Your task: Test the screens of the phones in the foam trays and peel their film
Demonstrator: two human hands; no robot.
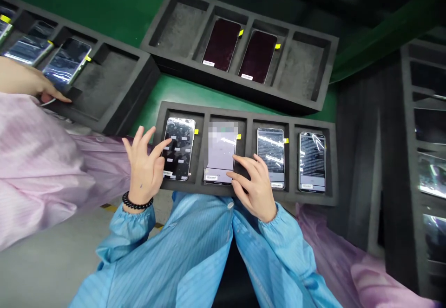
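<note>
A dark foam tray [291,197] lies before me with a smartphone in each compartment. My left hand [144,168], fingers spread, has its index fingertip over the screen of the leftmost phone [179,147], which shows icons on black. Over the second phone [220,152], with a pale lit screen, my right hand [256,185] reaches from the right, its fingers apart and fingertips at the screen's lower right edge. I cannot tell whether either fingertip touches glass. The third phone [271,150] and the rightmost phone [312,159] display lines of text. Neither hand holds anything.
Behind is another foam tray [240,78] with two dark-screened phones. At left, a co-worker's hand [35,82] rests near a tray [114,82] of phones. Stacked trays [413,159] stand at right. Pink-sleeved people flank me at the green table [177,92].
</note>
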